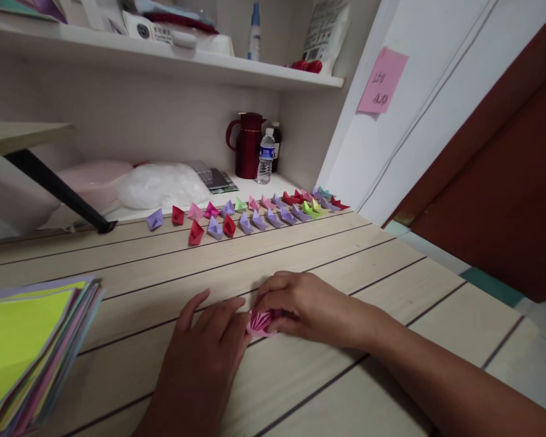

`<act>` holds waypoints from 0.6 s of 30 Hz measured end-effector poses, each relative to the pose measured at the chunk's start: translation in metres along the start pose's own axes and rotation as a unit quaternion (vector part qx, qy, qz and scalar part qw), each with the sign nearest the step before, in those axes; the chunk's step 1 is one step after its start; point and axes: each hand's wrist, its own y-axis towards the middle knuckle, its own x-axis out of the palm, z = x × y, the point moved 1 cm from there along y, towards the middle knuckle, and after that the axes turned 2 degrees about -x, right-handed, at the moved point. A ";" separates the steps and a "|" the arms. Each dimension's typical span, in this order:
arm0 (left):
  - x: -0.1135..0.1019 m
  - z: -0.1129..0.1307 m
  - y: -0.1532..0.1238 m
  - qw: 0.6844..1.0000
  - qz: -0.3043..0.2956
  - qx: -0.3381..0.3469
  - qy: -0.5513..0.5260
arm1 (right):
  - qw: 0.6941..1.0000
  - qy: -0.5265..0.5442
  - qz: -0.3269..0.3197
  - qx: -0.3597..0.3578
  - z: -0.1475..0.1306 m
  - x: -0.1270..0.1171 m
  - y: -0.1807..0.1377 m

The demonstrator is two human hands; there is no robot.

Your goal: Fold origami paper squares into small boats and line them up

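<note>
A small piece of pink folded paper (260,324) with fan-like creases lies low over the wooden table, between my two hands. My right hand (295,306) is closed on it, fingers bent over its far side and thumb at its right edge. My left hand (207,346) grips its left edge near the thumb and index finger, while the outer fingers stretch away. The fingertips partly cover the paper. Beyond the hands, small folded paper boats in purple, red, pink and green, such as a red boat (195,233), stand in two rows along the table's back.
A stack of coloured paper (22,340), yellow-green on top, lies at left. Behind the boats are a plastic bag (164,185), a dark red jug (249,145) and a water bottle (266,158). A black bracket (59,189) slants down at left. A shelf (164,53) hangs above.
</note>
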 end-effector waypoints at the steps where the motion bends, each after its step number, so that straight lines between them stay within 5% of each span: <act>1: 0.000 0.000 0.000 1.000 0.001 -0.004 0.006 | 1.000 -0.005 0.007 0.000 0.000 0.001 0.000; 18: -0.001 0.011 0.004 0.997 0.035 -0.069 -0.019 | 0.989 -0.028 0.144 0.009 -0.002 0.018 0.007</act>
